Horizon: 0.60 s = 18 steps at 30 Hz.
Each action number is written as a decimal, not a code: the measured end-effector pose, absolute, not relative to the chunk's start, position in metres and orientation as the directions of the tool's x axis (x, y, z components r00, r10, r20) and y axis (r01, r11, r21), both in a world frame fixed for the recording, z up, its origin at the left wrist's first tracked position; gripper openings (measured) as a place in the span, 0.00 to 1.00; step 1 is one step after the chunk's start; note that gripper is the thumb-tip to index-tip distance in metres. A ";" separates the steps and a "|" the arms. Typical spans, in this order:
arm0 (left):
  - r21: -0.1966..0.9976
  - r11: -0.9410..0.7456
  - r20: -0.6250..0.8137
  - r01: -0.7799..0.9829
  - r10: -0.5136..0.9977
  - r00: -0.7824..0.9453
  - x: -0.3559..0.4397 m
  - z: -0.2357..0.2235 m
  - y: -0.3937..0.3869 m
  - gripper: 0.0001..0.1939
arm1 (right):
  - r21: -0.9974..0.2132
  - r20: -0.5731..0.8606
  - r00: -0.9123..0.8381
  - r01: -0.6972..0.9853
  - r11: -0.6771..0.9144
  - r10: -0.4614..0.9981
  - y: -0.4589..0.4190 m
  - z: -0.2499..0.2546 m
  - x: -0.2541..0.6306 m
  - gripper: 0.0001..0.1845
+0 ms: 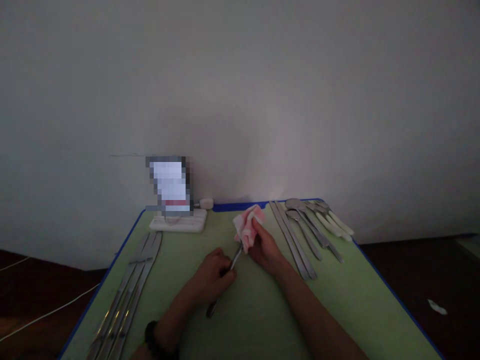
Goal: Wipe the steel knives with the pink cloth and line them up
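Observation:
My left hand (213,276) is closed around the handle of a metal cutlery piece (235,257), whose lower end sticks out below the fist. The piece slants up to the right, and its upper end is hidden inside a crumpled pink and white cloth (247,227). Pinching that cloth around it, my right hand (266,247) is closed, with the thumb on top. Because the end is covered, I cannot tell the kind of cutlery. Both hands are over the middle of the pale green table (258,310).
At left lie several long metal knives (129,290) side by side. On the right are two long flat metal pieces (292,242), spoons (305,232) and white-handled forks (330,222). A blurred lit screen (170,185) stands on a white power strip (180,221) by the wall.

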<state>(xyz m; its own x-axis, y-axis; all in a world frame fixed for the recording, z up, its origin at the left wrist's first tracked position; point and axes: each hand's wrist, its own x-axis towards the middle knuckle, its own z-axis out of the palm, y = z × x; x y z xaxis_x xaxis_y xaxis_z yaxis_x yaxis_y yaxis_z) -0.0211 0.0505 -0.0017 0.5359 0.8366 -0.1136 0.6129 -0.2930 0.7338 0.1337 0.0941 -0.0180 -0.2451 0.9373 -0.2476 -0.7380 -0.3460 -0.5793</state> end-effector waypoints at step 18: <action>0.622 -0.366 -0.002 0.692 0.883 0.469 -0.012 -0.008 0.047 0.16 | -0.589 -0.232 -0.333 -0.700 -0.404 0.914 0.089 -0.007 0.137 0.05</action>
